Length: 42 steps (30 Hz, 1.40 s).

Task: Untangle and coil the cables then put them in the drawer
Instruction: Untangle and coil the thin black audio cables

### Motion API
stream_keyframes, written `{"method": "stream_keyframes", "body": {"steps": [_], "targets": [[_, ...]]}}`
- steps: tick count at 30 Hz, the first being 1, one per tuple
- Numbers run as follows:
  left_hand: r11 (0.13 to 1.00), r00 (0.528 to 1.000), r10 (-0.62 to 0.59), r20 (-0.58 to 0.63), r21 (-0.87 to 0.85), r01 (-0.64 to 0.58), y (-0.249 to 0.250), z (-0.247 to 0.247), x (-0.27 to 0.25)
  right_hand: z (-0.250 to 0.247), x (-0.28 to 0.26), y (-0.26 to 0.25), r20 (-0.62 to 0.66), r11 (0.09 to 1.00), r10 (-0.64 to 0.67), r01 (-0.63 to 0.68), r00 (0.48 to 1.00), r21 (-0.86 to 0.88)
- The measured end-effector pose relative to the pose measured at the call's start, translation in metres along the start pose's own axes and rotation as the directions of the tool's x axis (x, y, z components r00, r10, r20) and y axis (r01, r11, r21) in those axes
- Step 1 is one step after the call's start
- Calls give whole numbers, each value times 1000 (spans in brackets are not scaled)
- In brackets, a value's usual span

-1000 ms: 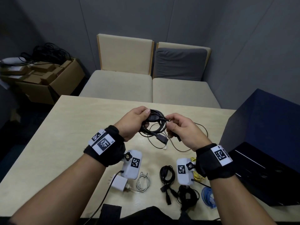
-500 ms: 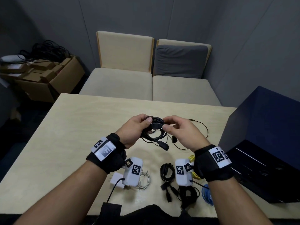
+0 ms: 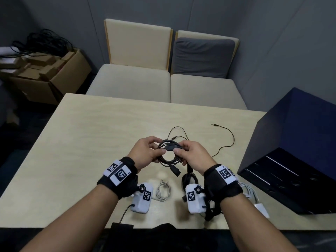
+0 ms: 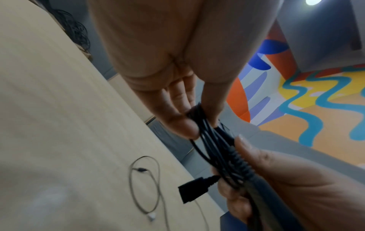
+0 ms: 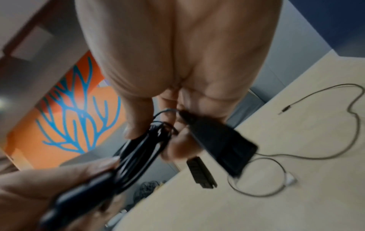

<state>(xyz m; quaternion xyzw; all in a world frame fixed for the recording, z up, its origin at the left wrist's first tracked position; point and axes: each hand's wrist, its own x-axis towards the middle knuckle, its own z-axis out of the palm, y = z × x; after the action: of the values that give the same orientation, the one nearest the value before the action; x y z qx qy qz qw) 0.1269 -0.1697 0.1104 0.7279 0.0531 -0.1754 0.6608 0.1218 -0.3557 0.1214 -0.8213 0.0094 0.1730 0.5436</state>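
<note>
A coiled black cable [image 3: 169, 151] hangs above the wooden table [image 3: 91, 142], held from both sides. My left hand [image 3: 145, 151] pinches the coil's left side [image 4: 199, 123]. My right hand [image 3: 190, 153] grips the right side and a black plug [image 3: 171, 147] on top. One plug end [image 3: 175, 170] dangles below the coil [image 4: 192, 189]. In the right wrist view the coil [image 5: 138, 150] looks blurred. A thin black audio cable [image 3: 225, 140] lies loose on the table beyond my hands. The dark blue drawer unit [image 3: 294, 151] stands at the right with its front open.
A coiled white cable [image 3: 162, 190] lies near the front edge, another black coil [image 3: 189, 177] under my right wrist, a white charger [image 3: 260, 206] at right. Two beige chairs [image 3: 163, 82] stand behind the table; a cardboard box [image 3: 45, 75] sits at left.
Both hands moved closer together on the black coil and shifted it slightly nearer. The head view tilted, so the thin audio cable now shows farther out on the table.
</note>
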Motion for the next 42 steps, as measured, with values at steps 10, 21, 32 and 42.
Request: {"method": "stream_keyframes", "body": {"steps": [10, 21, 32, 42], "targets": [[996, 996, -79, -39, -37, 77, -52, -31, 7, 54, 19, 29, -41, 942, 162, -167, 986, -292], [944, 947, -299, -121, 109, 312, -89, -16, 57, 60, 74, 48, 13, 853, 289, -252, 957, -457], [697, 892, -414, -182, 567, 439, -103, -20, 83, 75, 114, 80, 104, 771, 355, -227, 929, -595], [647, 881, -443, -168, 620, 444, -95, -29, 94, 45, 117, 83, 27, 783, 304, -234, 952, -576]]}}
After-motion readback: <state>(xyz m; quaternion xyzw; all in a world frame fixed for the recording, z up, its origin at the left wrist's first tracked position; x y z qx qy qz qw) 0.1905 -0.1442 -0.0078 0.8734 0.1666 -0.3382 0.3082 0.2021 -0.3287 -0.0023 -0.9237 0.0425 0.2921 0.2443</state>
